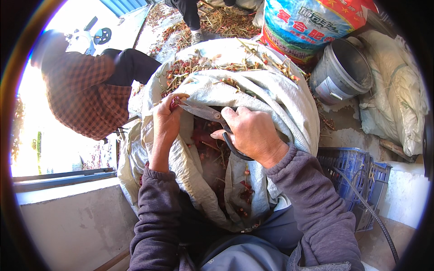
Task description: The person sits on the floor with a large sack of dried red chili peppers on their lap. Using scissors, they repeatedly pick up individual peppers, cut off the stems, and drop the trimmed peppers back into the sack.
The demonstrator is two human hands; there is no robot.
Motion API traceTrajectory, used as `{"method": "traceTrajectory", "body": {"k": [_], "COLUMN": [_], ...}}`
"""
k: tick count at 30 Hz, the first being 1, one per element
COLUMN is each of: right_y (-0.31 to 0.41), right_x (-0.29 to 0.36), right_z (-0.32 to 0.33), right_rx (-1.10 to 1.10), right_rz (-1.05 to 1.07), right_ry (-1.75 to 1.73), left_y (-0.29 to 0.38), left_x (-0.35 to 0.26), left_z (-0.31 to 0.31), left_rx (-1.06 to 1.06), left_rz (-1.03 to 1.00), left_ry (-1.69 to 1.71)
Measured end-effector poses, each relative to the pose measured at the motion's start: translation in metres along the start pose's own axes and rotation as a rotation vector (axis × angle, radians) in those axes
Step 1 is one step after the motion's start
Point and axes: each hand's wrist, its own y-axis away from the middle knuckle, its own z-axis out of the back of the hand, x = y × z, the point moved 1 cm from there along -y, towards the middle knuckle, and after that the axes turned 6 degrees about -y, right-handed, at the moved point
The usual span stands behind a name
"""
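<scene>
Between the fingers of my left hand (165,123) is a small dark red dried pod (175,102), which looks like a chili pepper. My right hand (256,135) grips black-handled scissors (206,112) with their blades pointing left. The blade tips meet the pod's end close to my left fingertips; the exact contact is hard to see. Under both hands a large white woven sack (284,105) lies open in front of my legs. Dark red pods (206,135) show in its shaded opening. Cut stems and red bits (190,69) lie on its folded far side.
A person in a checked shirt (91,89) sits at the left; another person's leg (190,17) shows at the top. On the right are a printed fertilizer bag (301,30), a grey bucket (339,73), pale sacks (395,95), a blue plastic crate (352,169) and a braided hose (373,211).
</scene>
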Motion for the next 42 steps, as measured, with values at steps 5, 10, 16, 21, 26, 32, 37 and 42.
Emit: {"method": "traceTrajectory", "body": {"k": [5, 10, 16, 21, 26, 32, 37, 42], "right_y": [0.001, 0.000, 0.000, 0.001, 0.002, 0.003, 0.002, 0.004], "right_x": [0.000, 0.001, -0.001, -0.004, -0.005, -0.006, -0.005, -0.004], "right_z": [-0.001, 0.002, 0.008, 0.011, 0.008, 0.006, 0.007, -0.003], "right_rx": [0.032, 0.051, 0.140, 0.125, 0.104, 0.105, 0.055, -0.058], "right_rz": [0.005, -0.004, 0.005, 0.002, -0.021, -0.015, -0.004, -0.070], "right_ry": [0.045, 0.057, 0.065, 0.047, -0.002, 0.000, -0.039, -0.162], "left_y": [0.000, 0.001, 0.006, 0.007, 0.004, 0.005, 0.009, 0.011], "left_x": [0.002, 0.004, 0.002, -0.003, -0.001, 0.003, -0.012, -0.026], "left_z": [0.001, -0.002, -0.004, -0.006, -0.007, -0.010, -0.020, -0.030], "left_rx": [-0.006, -0.005, -0.020, -0.038, 0.024, 0.117, 0.029, 0.035], "left_rz": [0.016, -0.021, -0.142, -0.173, -0.145, -0.084, 0.013, 0.289], "left_ry": [-0.080, -0.160, -0.414, -0.375, -0.274, -0.197, 0.085, 0.627]}}
